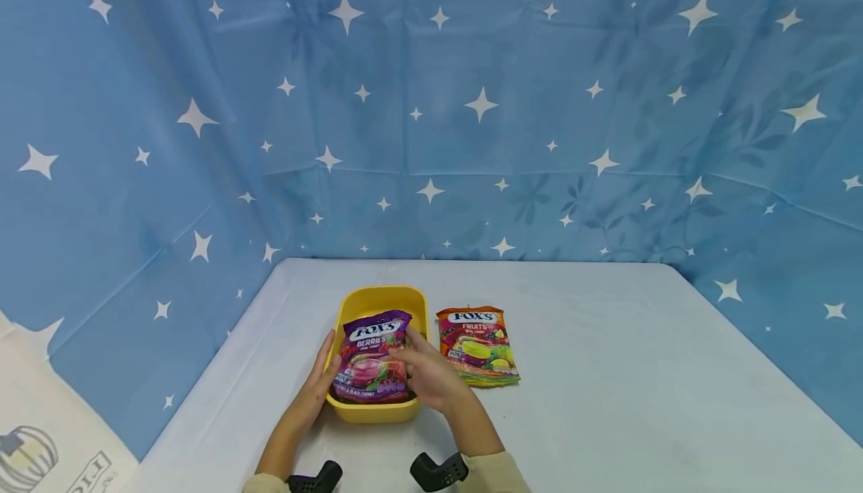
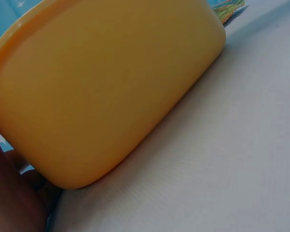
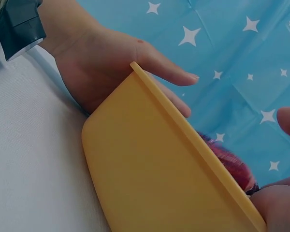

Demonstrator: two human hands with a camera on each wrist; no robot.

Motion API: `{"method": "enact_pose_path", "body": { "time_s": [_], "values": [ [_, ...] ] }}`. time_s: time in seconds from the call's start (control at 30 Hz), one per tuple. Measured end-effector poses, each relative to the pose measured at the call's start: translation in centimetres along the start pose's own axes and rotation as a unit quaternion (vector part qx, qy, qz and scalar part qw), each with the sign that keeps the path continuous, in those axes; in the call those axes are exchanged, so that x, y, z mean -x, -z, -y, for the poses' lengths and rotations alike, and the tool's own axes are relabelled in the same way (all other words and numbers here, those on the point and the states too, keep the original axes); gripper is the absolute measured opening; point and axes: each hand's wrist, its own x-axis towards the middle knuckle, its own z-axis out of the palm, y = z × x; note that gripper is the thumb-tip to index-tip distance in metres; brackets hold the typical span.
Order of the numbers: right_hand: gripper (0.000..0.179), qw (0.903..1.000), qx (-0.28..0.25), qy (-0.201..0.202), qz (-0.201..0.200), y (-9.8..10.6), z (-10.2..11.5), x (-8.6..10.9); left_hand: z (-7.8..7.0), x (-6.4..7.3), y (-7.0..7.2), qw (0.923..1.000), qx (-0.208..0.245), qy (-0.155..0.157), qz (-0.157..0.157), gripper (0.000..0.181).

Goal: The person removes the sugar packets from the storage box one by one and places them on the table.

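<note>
A purple bag of berries candy (image 1: pixel 372 362) lies tilted, face up, in a yellow plastic container (image 1: pixel 374 412). My right hand (image 1: pixel 431 373) pinches the bag at its right edge, thumb on the front, inside the container's right side. Along the container's left wall rests my left hand (image 1: pixel 315 380), its fingers straight and its thumb near the rim. In the right wrist view the left hand (image 3: pixel 106 67) lies against the container's outside, two fingers reaching past the rim. The left wrist view mostly shows the container's wall (image 2: pixel 106 87); part of the hand (image 2: pixel 14 193) is at lower left.
An orange-red bag of fruits candy (image 1: pixel 477 347) lies flat on the white table (image 1: pixel 607 373), just right of the container. A blue star-patterned curtain (image 1: pixel 431 133) hangs behind the table. At the lower left is a cream printed cloth (image 1: pixel 61 418).
</note>
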Motion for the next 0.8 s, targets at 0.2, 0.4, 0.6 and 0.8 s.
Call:
{"method": "enact_pose_path", "body": {
  "time_s": [0.2, 0.4, 0.6, 0.8],
  "values": [
    [0.074, 0.9999, 0.012, 0.004, 0.008, 0.16, -0.16, -0.32, 0.05, -0.03, -0.05, 1.0, 0.003, 0.002, -0.001, 0.061],
    [0.069, 0.9991, 0.04, -0.01, 0.001, 0.04, -0.01, -0.33, -0.01, -0.15, -0.08, 1.0, 0.005, -0.004, 0.002, 0.061],
    [0.07, 0.9945, 0.103, -0.013, -0.009, -0.14, 0.15, -0.06, -0.04, -0.08, -0.12, 1.0, 0.006, -0.001, 0.006, 0.061],
    [0.073, 0.9935, 0.109, 0.001, -0.033, -0.22, 0.07, -0.16, -0.06, -0.2, -0.01, 0.9999, 0.009, 0.0, 0.005, 0.061]
  ]
}}
